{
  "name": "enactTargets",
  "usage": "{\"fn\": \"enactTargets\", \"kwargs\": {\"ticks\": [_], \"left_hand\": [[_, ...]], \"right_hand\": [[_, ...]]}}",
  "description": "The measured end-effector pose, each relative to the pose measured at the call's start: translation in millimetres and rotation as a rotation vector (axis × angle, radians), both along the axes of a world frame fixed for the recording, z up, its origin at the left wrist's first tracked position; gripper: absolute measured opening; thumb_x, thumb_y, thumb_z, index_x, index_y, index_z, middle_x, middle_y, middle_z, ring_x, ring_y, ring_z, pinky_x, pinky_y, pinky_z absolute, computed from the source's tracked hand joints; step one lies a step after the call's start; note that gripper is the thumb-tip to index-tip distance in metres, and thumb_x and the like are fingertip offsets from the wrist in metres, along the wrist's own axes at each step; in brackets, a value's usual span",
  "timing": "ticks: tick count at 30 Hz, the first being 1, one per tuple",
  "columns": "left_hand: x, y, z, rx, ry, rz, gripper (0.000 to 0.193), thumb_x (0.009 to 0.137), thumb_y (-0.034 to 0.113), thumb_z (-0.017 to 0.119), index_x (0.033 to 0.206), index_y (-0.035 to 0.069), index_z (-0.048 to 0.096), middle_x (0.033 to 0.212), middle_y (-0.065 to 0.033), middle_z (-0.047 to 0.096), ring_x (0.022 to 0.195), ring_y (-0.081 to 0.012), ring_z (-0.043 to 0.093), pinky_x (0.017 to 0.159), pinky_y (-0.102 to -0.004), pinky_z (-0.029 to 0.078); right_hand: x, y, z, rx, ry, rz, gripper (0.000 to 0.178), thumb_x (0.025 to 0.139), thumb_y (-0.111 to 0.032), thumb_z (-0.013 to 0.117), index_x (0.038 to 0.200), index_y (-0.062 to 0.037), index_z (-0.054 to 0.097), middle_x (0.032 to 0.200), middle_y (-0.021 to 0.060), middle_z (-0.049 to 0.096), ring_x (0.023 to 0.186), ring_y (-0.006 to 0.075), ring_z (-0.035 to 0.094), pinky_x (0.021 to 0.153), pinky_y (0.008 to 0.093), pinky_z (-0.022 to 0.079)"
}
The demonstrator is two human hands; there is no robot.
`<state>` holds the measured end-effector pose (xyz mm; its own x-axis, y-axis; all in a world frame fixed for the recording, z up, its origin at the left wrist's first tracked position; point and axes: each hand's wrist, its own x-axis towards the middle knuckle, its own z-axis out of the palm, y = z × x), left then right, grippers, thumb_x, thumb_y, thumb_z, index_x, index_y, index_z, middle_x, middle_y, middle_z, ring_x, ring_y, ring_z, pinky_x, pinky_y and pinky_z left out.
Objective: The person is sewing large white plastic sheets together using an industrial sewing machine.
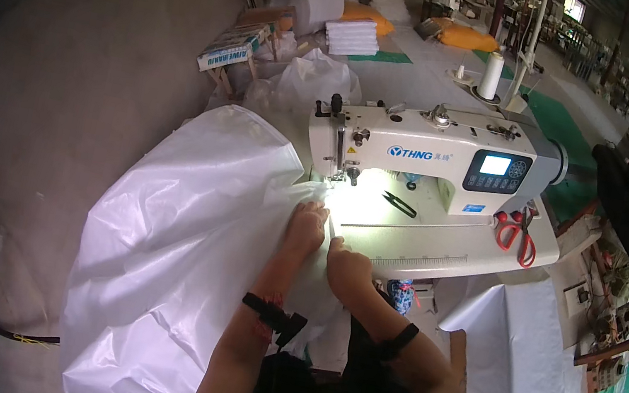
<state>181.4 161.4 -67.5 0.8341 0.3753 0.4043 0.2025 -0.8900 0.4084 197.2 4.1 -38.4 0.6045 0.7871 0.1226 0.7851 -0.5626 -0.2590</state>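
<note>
A large sheet of white woven fabric spills from the sewing table down to the floor on my left. My left hand lies flat on the fabric, fingers pointing at the needle of the white industrial sewing machine. My right hand presses on the fabric's edge just right of the left hand, near the table's front. Both hands sit a short way in front of the lit needle area. Each forearm wears a dark strap.
Red-handled scissors and small black snips lie on the machine table. A white thread cone stands behind the machine. More white cloth hangs at the right. Fabric rolls and stacks sit farther back.
</note>
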Motion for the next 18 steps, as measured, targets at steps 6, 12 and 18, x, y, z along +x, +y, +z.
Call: {"fn": "enactTargets", "kwargs": {"ticks": [6, 12, 18], "left_hand": [[-2, 3, 5, 0.042, -0.006, -0.072, 0.025, 0.079, 0.009, 0.049, 0.097, -0.001, 0.064, 0.108, -0.0178, 0.060, 0.103, -0.0325, 0.052, 0.092, -0.0399, 0.040], [0, 4, 15, 0.040, -0.057, -0.090, 0.023, 0.082, 0.012, 0.053, 0.097, -0.001, 0.064, 0.111, -0.0174, 0.058, 0.103, -0.0322, 0.051, 0.091, -0.0396, 0.041], [7, -1, 13, 0.182, 0.117, -0.020, 0.030, 0.084, 0.018, 0.053, 0.107, 0.001, 0.062, 0.116, -0.0168, 0.055, 0.105, -0.0333, 0.050, 0.093, -0.0382, 0.040]], "right_hand": [[37, 2, 15, -0.080, -0.006, 0.047, 0.030, 0.087, -0.036, 0.048, 0.091, -0.0101, 0.063, 0.077, 0.0102, 0.065, 0.069, 0.0263, 0.066, 0.058, 0.0395, 0.052], [51, 48, -6, 0.178, 0.082, -0.166, 0.018, 0.086, -0.017, 0.050, 0.088, -0.0012, 0.057, 0.080, 0.0163, 0.065, 0.074, 0.0301, 0.066, 0.063, 0.0395, 0.052], [48, 50, -7, 0.258, 0.204, -0.186, 0.023, 0.089, -0.017, 0.042, 0.092, 0.0009, 0.056, 0.084, 0.0203, 0.065, 0.077, 0.0332, 0.065, 0.064, 0.0417, 0.051]]}}
